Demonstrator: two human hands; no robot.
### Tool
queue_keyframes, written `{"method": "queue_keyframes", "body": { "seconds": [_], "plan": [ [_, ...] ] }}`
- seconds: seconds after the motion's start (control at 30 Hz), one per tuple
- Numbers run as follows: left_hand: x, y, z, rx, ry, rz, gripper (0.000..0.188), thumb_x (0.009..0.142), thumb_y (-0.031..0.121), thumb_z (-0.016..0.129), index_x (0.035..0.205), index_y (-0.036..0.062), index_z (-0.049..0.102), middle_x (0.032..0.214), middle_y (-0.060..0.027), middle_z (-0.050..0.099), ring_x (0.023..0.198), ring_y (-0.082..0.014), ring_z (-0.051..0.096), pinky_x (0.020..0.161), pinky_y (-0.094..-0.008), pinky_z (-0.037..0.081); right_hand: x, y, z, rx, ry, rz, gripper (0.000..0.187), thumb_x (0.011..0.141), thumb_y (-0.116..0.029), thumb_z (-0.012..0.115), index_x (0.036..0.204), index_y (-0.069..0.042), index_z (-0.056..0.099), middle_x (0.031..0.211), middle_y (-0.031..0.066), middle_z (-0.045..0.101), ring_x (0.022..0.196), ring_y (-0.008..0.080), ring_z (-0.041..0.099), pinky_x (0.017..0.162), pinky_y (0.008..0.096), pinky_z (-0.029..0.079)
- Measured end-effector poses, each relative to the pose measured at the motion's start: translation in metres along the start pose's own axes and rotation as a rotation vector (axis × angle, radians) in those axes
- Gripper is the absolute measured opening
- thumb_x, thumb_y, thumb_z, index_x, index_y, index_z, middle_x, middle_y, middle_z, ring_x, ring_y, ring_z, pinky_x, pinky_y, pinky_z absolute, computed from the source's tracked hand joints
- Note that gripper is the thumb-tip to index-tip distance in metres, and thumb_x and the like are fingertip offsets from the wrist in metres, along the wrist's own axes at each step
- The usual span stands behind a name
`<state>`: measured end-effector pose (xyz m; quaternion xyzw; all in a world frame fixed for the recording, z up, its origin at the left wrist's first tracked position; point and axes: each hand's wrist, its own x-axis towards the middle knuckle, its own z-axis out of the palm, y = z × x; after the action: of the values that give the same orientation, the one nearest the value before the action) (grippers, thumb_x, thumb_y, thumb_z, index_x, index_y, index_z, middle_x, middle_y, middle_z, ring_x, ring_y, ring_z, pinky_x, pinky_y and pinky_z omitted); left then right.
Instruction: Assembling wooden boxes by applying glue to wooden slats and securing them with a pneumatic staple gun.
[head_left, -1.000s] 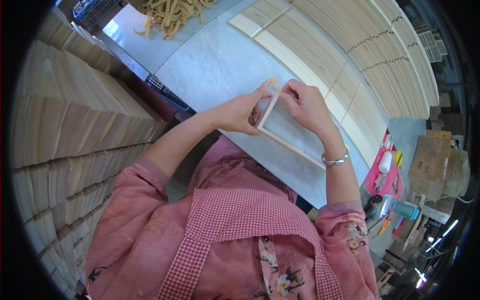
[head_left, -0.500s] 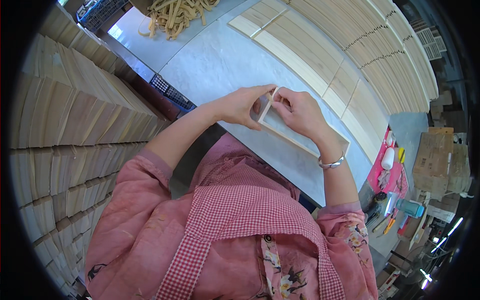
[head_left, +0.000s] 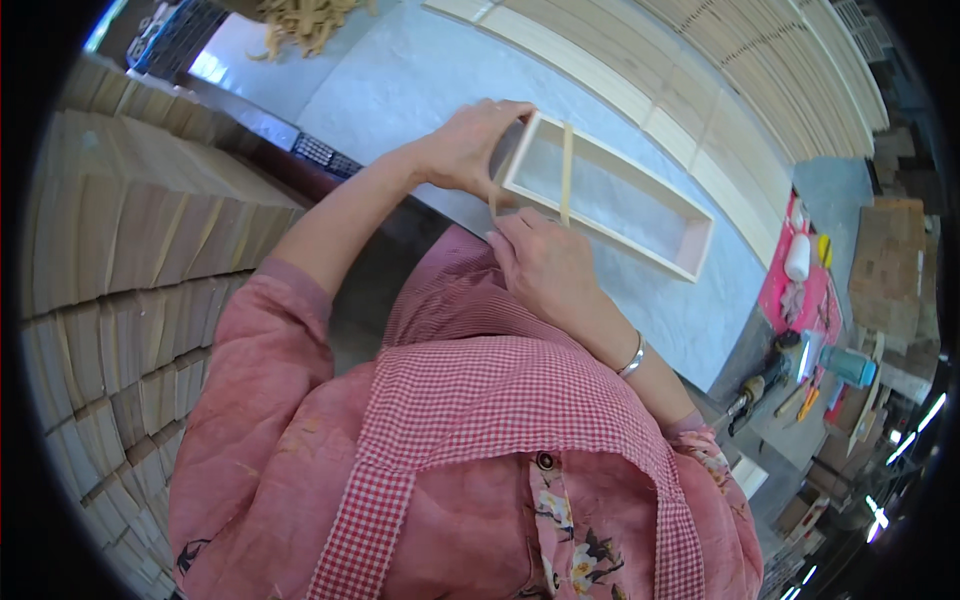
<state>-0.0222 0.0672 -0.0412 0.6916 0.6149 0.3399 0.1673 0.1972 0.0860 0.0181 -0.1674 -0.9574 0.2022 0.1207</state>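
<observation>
A shallow rectangular frame of pale wood (head_left: 640, 178) is held tilted over the near part of the table. My left hand (head_left: 470, 148) grips its left end, thumb on the near side and fingers at the far corner. Across the frame, a little in from that end, runs a flat tan rubber band (head_left: 567, 165). My right hand (head_left: 545, 258) is closed in front of the near left corner, pinching a tan strip that stretches up toward my left hand. Whether this strip belongs to the same band is hidden.
Tan bands (head_left: 305, 22) lie heaped at the far left of the pale table (head_left: 400, 75). Thin wooden boards (head_left: 690, 125) line the far side. Stacked wood (head_left: 150, 210) rises on my left. At right are a pink cloth (head_left: 778, 285), tools and a cardboard box (head_left: 885, 255).
My right hand has moved from the frame's left end down toward me, pulling a strip. A band now spans the frame, which has turned and shifted slightly away.
</observation>
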Motion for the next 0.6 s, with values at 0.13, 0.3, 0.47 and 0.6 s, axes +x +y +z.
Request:
{"method": "queue_keyframes", "body": {
  "seconds": [0.13, 0.3, 0.47, 0.6],
  "plan": [
    [-0.008, 0.013, -0.013, -0.083, -0.052, -0.107, 0.105, 0.055, 0.029, 0.091, 0.144, 0.0024, 0.044, 0.134, -0.0167, 0.057, 0.109, -0.0337, 0.057, 0.099, -0.0398, 0.047, -0.045, 0.026, -0.023, 0.082, 0.088, 0.128, 0.011, 0.092, -0.015, 0.065, 0.091, -0.005, 0.070, 0.076, 0.0079, 0.063, 0.064, 0.0282, 0.060, 0.057, 0.0368, 0.047],
    [-0.006, 0.015, -0.014, -0.176, -0.110, -0.182, 0.107, 0.055, 0.018, 0.091, 0.148, 0.0040, 0.040, 0.132, -0.0157, 0.057, 0.108, -0.0299, 0.055, 0.100, -0.0377, 0.046, -0.128, 0.095, -0.070, -0.107, 0.364, 0.321, 0.013, 0.087, -0.004, 0.067, 0.099, -0.003, 0.071, 0.079, 0.0077, 0.065, 0.057, 0.0210, 0.055, 0.051, 0.0334, 0.045],
    [-0.003, 0.016, -0.014, -0.183, -0.134, -0.249, 0.108, 0.054, 0.016, 0.091, 0.148, 0.0048, 0.041, 0.131, -0.0155, 0.057, 0.110, -0.0297, 0.054, 0.102, -0.0380, 0.045, -0.144, 0.150, -0.113, -0.071, 0.282, 0.551, 0.052, 0.082, 0.004, 0.067, 0.133, 0.000, 0.059, 0.109, 0.0092, 0.063, 0.063, 0.0162, 0.053, 0.059, 0.0278, 0.047],
    [-0.006, 0.013, -0.013, -0.170, -0.125, -0.251, 0.109, 0.053, 0.016, 0.092, 0.148, 0.0044, 0.040, 0.132, -0.0160, 0.055, 0.111, -0.0305, 0.054, 0.103, -0.0379, 0.045, -0.126, 0.196, -0.104, 0.048, 0.141, 0.486, 0.056, 0.080, 0.001, 0.065, 0.135, 0.004, 0.053, 0.114, 0.0140, 0.060, 0.079, 0.0254, 0.059, 0.072, 0.0328, 0.052]
  ]
}}
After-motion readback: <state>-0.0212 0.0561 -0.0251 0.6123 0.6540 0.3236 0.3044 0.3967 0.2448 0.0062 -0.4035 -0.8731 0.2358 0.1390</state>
